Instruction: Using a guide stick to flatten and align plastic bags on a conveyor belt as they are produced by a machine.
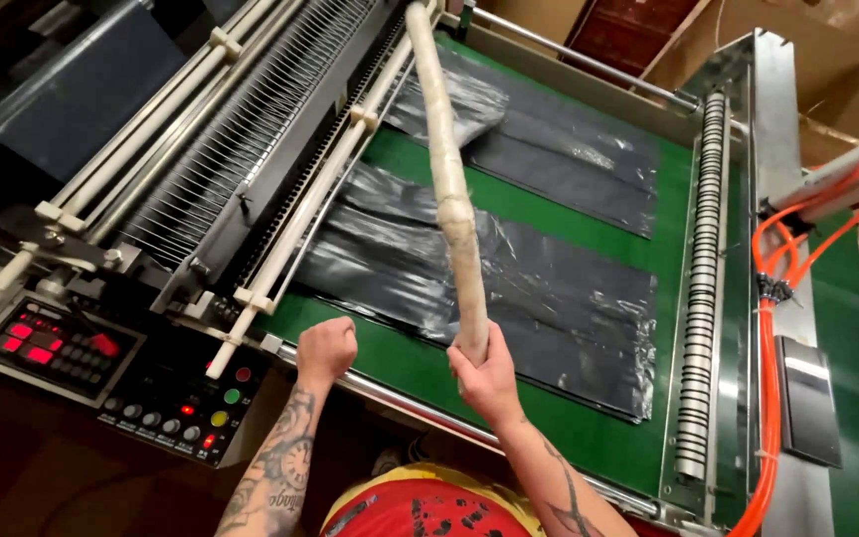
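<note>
My right hand [484,373] grips the near end of a long pale stick wrapped in tape [447,169], which reaches up and away over the green conveyor table [608,438]. My left hand [325,350] is a closed fist resting on the metal rail [390,393] at the table's near edge, holding nothing that I can see. Two stacks of black plastic bags lie flat on the green surface: a near stack [569,318] under the stick and a far stack [559,149].
A machine head with white rods and a row of thin wires [231,149] stands at left. A control panel with red displays and coloured buttons [121,373] sits at lower left. A ribbed roller [703,288] and orange hoses [773,328] run along the right.
</note>
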